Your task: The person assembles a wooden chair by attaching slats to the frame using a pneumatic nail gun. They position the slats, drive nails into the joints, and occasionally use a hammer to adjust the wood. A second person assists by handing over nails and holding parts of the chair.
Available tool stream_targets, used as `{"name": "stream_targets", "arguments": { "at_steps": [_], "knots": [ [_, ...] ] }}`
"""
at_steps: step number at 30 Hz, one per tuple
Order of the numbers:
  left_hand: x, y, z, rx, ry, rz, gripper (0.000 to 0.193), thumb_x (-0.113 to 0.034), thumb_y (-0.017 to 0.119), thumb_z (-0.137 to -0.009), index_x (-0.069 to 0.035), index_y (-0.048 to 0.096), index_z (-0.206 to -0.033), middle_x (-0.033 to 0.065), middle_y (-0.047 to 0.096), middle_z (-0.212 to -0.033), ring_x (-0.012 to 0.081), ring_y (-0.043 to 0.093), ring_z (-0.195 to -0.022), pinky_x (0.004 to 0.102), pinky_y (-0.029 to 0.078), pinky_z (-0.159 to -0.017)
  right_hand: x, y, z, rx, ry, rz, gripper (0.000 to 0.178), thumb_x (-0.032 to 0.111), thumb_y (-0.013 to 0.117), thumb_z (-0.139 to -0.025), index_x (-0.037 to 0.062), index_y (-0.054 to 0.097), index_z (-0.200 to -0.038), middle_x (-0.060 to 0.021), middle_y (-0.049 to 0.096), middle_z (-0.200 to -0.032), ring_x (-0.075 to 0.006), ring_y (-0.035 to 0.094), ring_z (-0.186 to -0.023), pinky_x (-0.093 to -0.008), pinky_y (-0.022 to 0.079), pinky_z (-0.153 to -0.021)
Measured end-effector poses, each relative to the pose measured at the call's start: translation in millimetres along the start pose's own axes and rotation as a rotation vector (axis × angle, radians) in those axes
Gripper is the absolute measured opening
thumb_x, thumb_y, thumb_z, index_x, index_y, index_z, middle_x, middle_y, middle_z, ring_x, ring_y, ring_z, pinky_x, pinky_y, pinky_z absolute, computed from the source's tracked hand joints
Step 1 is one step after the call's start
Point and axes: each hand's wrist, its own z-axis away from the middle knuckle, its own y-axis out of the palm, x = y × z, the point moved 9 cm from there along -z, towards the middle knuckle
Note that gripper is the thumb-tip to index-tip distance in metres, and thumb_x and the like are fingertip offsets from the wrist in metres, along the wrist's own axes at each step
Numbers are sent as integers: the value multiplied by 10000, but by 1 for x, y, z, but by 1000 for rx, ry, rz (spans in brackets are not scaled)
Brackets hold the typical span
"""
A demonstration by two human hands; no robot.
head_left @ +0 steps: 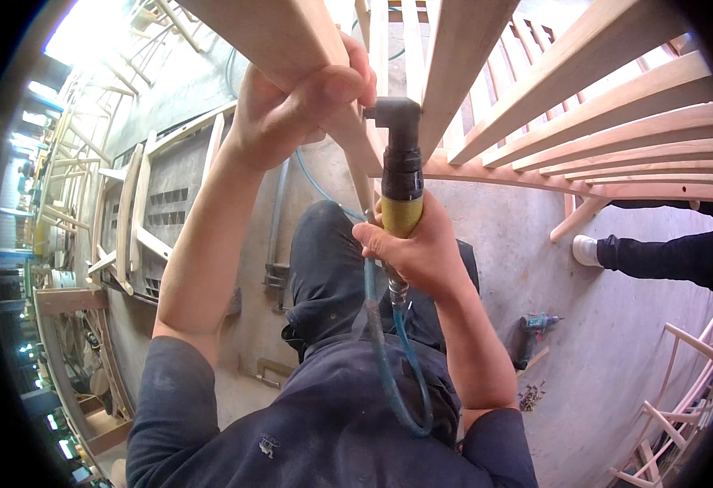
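My left hand point(295, 106) is closed round a pale wooden post point(312, 41) of a slatted frame, its thumb lying along the edge. In my right hand point(430, 252) is a pneumatic angle drill point(402, 159) with a black right-angle head and a yellow band on its body. The head points left at the post, just beside my left fingers; whether its tip touches the wood cannot be made out. A blue-green air hose point(381, 358) loops down from the tool's lower end in front of my body. Wooden slats point(608, 98) spread to the right of the tool.
A cordless drill point(535, 325) lies on the concrete floor to the right, near scattered screws point(532, 396). Another person's leg point(657, 267) reaches in at the right. Metal clamps point(275, 276), wooden pieces on a black pallet point(179, 195) and chair-like frames point(80, 171) are on the left.
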Motion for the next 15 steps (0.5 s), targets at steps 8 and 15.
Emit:
{"name": "stream_targets", "arguments": {
  "at_steps": [8, 15],
  "knots": [
    [5, 1, 2, 5, -42, 41, 540, -645, 708, -859, -121, 659, -976, 37, 656, -846, 166, 691, -838, 307, 567, -807, 2, -1, 3, -18, 12, 75, 320, 93, 819, -851, 13, 563, -1026, -73, 655, -839, -157, 690, -704, -284, 563, -648],
    [8, 0, 2, 23, -41, 75, 525, -621, 715, -867, -118, 653, -1004, 31, 664, -858, 147, 690, -860, 283, 583, -704, -4, 0, 2, -36, -33, 114, 309, 96, 822, -853, 8, 569, -1006, -68, 662, -826, -142, 679, -696, -274, 550, -632]
  ]
}}
